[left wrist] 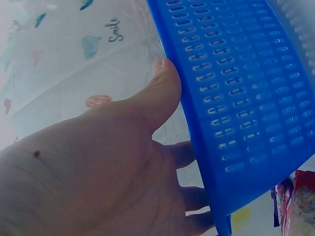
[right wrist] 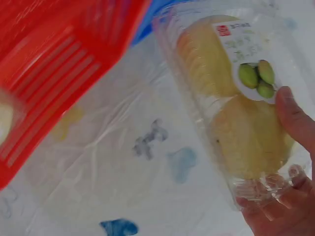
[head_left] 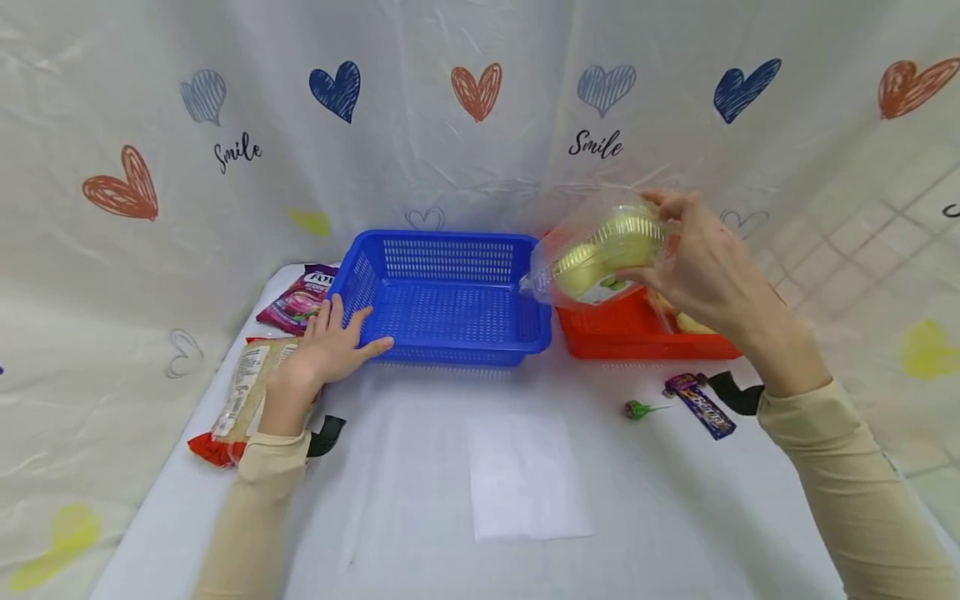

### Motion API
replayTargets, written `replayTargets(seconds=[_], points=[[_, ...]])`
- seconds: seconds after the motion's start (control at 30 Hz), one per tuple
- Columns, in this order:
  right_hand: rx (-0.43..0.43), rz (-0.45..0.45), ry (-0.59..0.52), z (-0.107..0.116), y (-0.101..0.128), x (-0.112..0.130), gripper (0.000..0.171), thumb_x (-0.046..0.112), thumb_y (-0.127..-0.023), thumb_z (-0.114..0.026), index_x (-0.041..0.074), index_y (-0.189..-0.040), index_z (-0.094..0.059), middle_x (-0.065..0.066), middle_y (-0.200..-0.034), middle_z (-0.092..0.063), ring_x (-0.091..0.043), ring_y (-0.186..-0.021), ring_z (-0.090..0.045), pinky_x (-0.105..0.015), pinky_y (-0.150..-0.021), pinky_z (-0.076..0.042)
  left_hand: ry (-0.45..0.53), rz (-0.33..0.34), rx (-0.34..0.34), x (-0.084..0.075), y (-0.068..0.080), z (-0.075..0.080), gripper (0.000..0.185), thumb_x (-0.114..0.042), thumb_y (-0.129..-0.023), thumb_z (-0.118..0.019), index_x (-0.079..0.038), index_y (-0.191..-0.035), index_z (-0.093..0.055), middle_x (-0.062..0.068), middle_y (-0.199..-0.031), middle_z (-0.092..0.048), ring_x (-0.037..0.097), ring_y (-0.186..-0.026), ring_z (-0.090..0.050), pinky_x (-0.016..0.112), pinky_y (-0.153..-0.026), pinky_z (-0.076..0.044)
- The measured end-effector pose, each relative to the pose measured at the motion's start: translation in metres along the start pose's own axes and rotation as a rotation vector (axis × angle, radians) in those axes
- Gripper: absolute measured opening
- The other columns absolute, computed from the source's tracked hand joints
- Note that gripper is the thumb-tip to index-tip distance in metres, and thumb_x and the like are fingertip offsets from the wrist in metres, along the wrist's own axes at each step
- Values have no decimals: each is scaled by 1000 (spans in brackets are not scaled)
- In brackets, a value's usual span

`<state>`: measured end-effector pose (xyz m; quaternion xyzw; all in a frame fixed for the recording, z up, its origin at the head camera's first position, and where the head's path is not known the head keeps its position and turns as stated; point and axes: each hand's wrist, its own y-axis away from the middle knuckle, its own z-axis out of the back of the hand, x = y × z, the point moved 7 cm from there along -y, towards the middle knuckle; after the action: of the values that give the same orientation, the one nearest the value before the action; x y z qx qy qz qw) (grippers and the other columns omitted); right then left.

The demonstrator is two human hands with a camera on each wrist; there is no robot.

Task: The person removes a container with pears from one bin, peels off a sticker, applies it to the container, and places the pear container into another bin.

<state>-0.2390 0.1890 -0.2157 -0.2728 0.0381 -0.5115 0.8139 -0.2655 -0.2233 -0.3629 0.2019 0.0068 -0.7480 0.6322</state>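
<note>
My right hand (head_left: 708,267) grips one end of a clear plastic fruit box (head_left: 607,250). It hangs in the air over the gap between a blue basket (head_left: 461,346) and a red basket (head_left: 622,333). Inside are two round, pale yellow-green fruits; in the right wrist view the box's label (right wrist: 251,73) pictures small green fruits. At the blue basket's front left corner rests my left hand (head_left: 318,354), fingers spread and touching the rim. In the left wrist view its thumb lies against the basket's edge.
Left of the blue basket lie a purple snack bag (head_left: 300,300) and a clear packet with red ends (head_left: 251,387). Yellowish items show inside the red basket. In front of it are a green-wrapped lollipop (head_left: 637,409) and a purple candy bar (head_left: 708,410). White paper (head_left: 528,483) lies front centre.
</note>
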Motion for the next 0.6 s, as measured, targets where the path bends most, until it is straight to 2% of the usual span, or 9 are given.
replayTargets(seconds=[0.1, 0.27, 0.43, 0.6], points=[[117, -93, 52, -10, -18, -37, 81, 24, -83, -87, -3, -139, -37, -20, -154, -49, -38, -104, -54, -58, -88, -54, 13, -6, -3, 0, 1, -4, 83, -58, -104, -45, -6, -164, -19, 37, -167, 11, 57, -155, 13, 68, -126, 4], [295, -145, 43, -35, -38, -84, 82, 33, -85, -85, -4, -138, -34, -29, -129, -55, -39, -97, -56, -58, -85, -52, 30, -3, -8, 3, 0, -9, 85, -60, -103, -44, -6, -164, -20, 36, -167, 10, 55, -156, 13, 66, -127, 5], [352, -131, 33, -43, -48, -105, 82, 38, -86, -83, -2, -135, -32, -29, -119, -58, -37, -88, -58, -52, -79, -49, 28, 5, -11, 4, -3, -13, 85, -61, -103, -44, -6, -164, -20, 35, -168, 11, 54, -156, 14, 66, -128, 6], [407, -115, 72, -41, -49, -121, 82, 33, -84, -86, -6, -130, -32, -31, -117, -57, -36, -88, -56, -50, -76, -47, 40, -20, -16, 6, -13, -24, 94, -73, -98, -39, -9, -164, -19, 33, -168, 13, 53, -156, 15, 66, -127, 7]])
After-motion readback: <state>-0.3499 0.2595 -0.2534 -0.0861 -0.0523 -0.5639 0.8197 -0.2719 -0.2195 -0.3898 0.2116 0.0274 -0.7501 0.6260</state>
